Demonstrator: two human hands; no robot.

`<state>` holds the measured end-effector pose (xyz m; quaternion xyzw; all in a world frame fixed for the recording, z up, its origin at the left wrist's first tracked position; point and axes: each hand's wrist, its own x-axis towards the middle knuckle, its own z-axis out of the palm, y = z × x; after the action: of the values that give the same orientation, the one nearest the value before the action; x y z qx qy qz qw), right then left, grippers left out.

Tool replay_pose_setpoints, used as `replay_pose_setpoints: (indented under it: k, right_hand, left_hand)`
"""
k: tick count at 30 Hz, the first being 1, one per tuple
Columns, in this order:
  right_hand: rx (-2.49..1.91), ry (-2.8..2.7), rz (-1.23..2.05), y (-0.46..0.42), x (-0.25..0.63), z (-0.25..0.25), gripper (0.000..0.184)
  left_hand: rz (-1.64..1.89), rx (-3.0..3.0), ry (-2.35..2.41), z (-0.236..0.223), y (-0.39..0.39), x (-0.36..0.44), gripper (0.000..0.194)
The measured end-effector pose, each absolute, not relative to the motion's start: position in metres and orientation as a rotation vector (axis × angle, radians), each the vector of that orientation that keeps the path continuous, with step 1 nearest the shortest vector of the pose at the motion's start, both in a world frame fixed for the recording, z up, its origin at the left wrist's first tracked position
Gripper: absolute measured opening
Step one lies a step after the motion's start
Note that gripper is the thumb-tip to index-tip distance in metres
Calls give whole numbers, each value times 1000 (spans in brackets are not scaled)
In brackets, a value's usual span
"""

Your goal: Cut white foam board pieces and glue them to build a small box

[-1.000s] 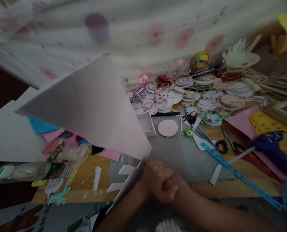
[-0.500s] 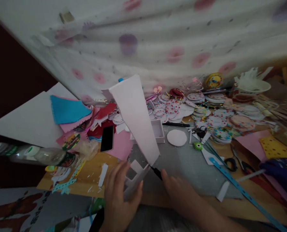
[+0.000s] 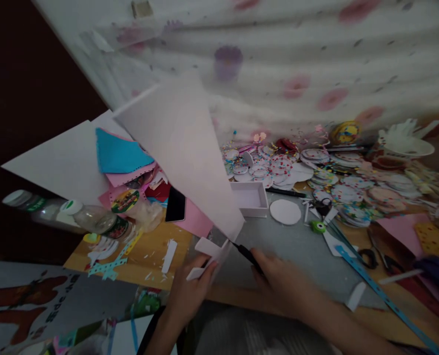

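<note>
My left hand (image 3: 190, 288) is closed on a small white piece with bent flaps (image 3: 208, 248) near the front edge of the table. A long white board (image 3: 184, 148) rises from that piece, tilted up and to the left; whether the two are joined I cannot tell. In my right hand (image 3: 280, 281) is a black-handled craft knife (image 3: 249, 256). Its tip is at the corner where the flaps and the board meet. Behind the board, partly covered, stands a shallow white box (image 3: 254, 212). A white disc (image 3: 285, 212) lies to its right.
A grey cutting mat (image 3: 278, 246) lies under the work. A black phone (image 3: 175, 204), coloured sheets and plastic bottles (image 3: 97, 222) are at left. Several decorated discs (image 3: 280, 165) crowd the back. Scissors (image 3: 369, 256) and a blue perforated strip (image 3: 375, 286) lie at right.
The view has shifted, so the table appears farther right. The white board now leans farther left and looks larger. My left hand has turned lower around the flaps; the knife tip stays at the corner.
</note>
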<state>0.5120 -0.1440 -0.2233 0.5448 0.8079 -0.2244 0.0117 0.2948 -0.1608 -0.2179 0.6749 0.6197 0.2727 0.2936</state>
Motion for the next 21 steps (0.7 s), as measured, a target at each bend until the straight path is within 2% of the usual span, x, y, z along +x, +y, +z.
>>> replay_pose_setpoints:
  k: [7,13,21]
  right_hand:
    - [1694,2577,-729,-154,513,-230,19]
    - [1621,2709,-865,-162,520,-239,22]
    - [1641,2981,-681,-165,520,-254,26]
  left_hand:
    - [773,1515,1533,-216,-153,281,19]
    - [761,1230,1457,-216,-154,264,23]
    - [835,1141,1399,-207,-148,266,23]
